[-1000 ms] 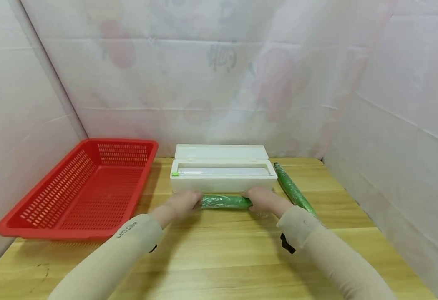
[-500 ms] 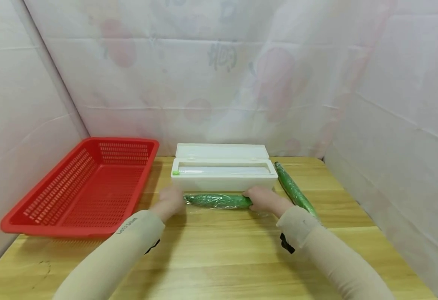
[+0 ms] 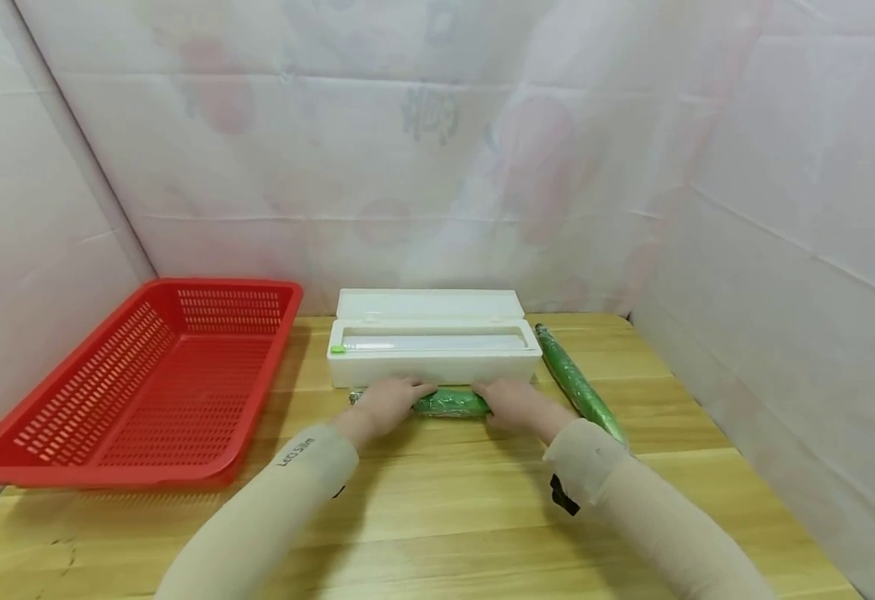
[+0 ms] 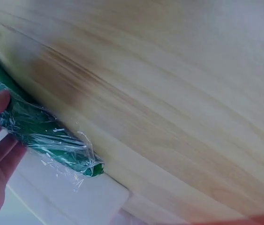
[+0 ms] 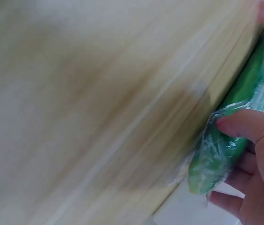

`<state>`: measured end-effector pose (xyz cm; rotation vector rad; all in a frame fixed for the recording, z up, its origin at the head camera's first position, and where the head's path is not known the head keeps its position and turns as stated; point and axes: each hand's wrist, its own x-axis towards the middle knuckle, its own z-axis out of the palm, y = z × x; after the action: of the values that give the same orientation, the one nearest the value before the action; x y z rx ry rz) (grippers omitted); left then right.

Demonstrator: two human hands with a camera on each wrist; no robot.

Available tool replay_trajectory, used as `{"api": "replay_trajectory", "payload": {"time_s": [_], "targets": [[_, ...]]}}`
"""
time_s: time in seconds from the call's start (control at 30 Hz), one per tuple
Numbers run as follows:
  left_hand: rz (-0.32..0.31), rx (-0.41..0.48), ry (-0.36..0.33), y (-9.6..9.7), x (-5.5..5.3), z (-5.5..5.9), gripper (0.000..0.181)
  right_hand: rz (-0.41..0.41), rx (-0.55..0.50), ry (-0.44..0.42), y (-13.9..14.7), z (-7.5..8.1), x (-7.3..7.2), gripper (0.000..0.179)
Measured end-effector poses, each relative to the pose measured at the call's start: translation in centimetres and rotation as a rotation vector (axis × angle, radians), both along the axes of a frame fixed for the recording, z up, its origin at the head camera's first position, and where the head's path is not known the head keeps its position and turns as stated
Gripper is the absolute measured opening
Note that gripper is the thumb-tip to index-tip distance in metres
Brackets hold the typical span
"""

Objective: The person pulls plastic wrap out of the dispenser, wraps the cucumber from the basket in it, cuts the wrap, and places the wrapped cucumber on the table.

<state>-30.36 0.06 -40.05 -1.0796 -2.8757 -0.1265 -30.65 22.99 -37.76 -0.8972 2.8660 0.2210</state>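
A green cucumber [image 3: 448, 403] in clear plastic film lies crosswise in front of the white box, both hands on it. My left hand [image 3: 388, 405] grips it left of the middle, thumb on the near side and fingers on the far side. Beyond that hand, the film bunches in wrinkles round the cucumber's end [image 4: 71, 152]. My right hand [image 3: 512, 405] holds the other end; in the right wrist view its thumb presses the film on top, and the fingers curl underneath. A loose edge of film shows beside that end.
Behind the hands stands a white cling film box [image 3: 433, 367], lid raised, with a roll inside and a green slider on its edge. Another wrapped cucumber [image 3: 580, 383] lies slanted at the right. A red plastic basket [image 3: 257, 400] stands on the left of the wooden table [image 3: 437, 517].
My left hand first slid left to the cucumber's end, then came back right and now grips it nearer the middle. My right hand has kept its hold on the right end.
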Motion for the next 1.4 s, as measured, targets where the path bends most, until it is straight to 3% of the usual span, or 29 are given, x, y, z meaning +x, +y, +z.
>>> {"api": "replay_trajectory", "payload": {"time_s": [0.1,0.23,0.37,0.47,0.57,0.77,0.9,0.97,1.07,1.23,1.33,1.4], "targets": [[0.009,-0.019,0.021,0.1,0.1,0.0,0.046,0.079,0.001,0.032,-0.1,-0.4,0.4,0.065],[0.013,-0.007,0.040,0.1,0.1,0.0,0.045,0.174,-0.012,0.076,-0.2,-1.1,0.6,0.070],[0.032,-0.008,0.057,0.2,-0.1,-0.3,0.048,0.172,-0.035,0.110,-0.3,-1.5,0.4,0.064],[0.052,-0.060,0.059,0.4,0.0,-0.4,0.050,0.157,-0.051,0.096,-0.5,-1.4,0.1,0.067],[0.064,-0.091,0.027,0.6,0.1,-0.4,0.053,0.119,-0.095,-0.010,-0.4,-0.9,0.0,0.070],[0.083,-0.048,-0.068,0.2,0.5,-0.4,0.061,0.029,-0.400,-0.343,0.4,0.9,0.2,0.063],[0.021,0.060,-0.042,-0.7,0.6,-0.5,0.061,-0.016,-0.591,-0.517,1.1,2.1,0.3,0.051],[-0.025,0.123,-0.044,-1.0,0.5,-0.5,0.059,-0.033,-0.642,-0.559,1.4,2.5,0.3,0.048],[-0.086,0.204,-0.131,-1.2,0.4,0.0,0.055,-0.034,-0.642,-0.510,1.7,2.8,0.6,0.046],[-0.109,0.295,-0.346,-0.9,0.5,1.1,0.055,-0.001,-0.527,-0.303,1.9,3.6,1.0,0.053],[-0.063,0.342,-0.363,-0.7,0.7,1.7,0.054,-0.011,-0.555,-0.308,2.4,4.1,0.9,0.054],[-0.019,0.343,-0.289,-0.6,0.7,2.1,0.052,-0.047,-0.634,-0.370,2.8,4.3,0.7,0.055]]}}
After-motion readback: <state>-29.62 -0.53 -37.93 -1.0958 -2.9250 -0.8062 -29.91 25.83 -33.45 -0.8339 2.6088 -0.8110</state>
